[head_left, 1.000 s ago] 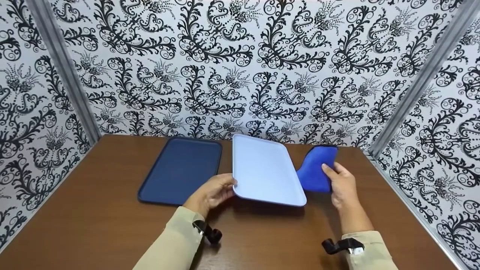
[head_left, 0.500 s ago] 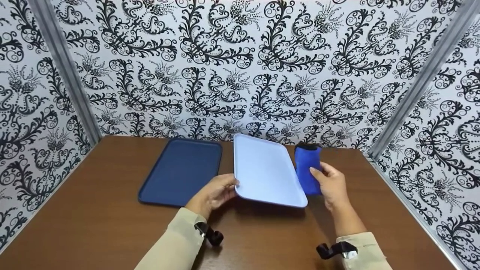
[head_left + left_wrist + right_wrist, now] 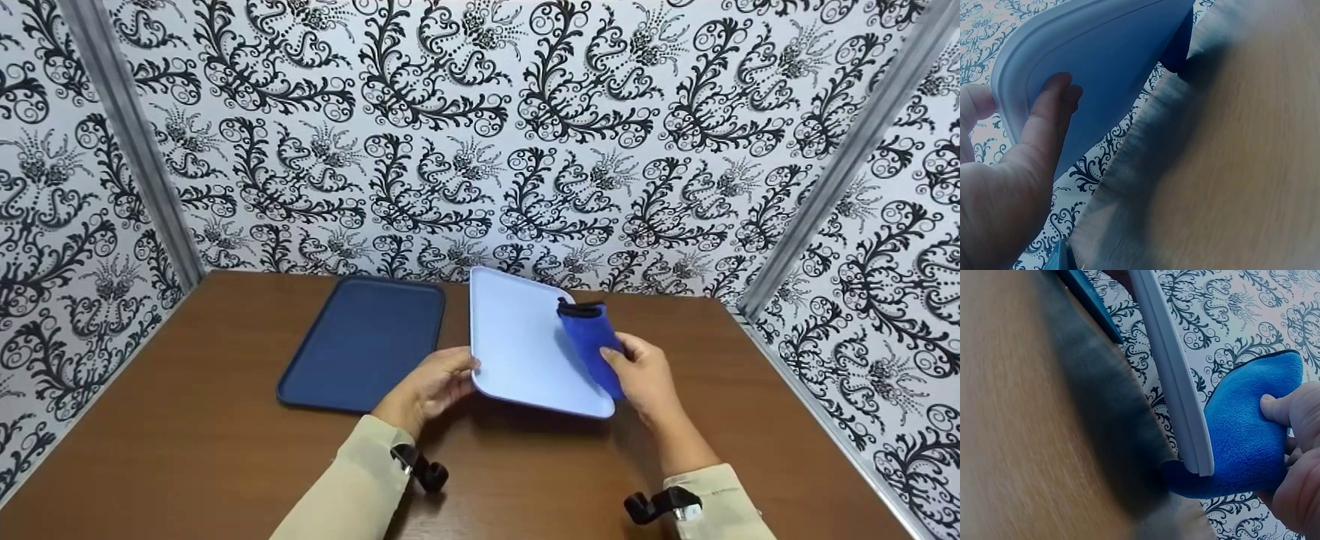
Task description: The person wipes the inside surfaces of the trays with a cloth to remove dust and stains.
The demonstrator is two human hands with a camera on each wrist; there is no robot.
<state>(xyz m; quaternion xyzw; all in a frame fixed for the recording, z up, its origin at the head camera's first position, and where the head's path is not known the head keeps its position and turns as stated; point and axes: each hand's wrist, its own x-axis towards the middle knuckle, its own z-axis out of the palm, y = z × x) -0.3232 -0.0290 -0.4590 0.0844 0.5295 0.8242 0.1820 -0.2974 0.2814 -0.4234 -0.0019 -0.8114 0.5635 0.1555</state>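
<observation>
A light blue tray (image 3: 517, 345) is held tilted above the table by my left hand (image 3: 431, 386), which pinches its left edge near the front corner. In the left wrist view the fingers (image 3: 1044, 118) press flat on the tray's underside, with the thumb on the other side of the rim. My right hand (image 3: 645, 375) pinches a folded blue cloth (image 3: 592, 341) with dark edging. The cloth overlaps the tray's right side. In the right wrist view the fuzzy cloth (image 3: 1247, 433) wraps round the rim, part of it passing below the edge.
A dark blue tray (image 3: 367, 337) lies flat on the brown wooden table (image 3: 187, 435), left of the held tray. Behind the table's back edge stands a patterned wall (image 3: 480, 150), and similar panels flank both sides.
My right hand has moved left with the cloth, from beside the light blue tray to over its right edge. The left hand and that tray have hardly moved.
</observation>
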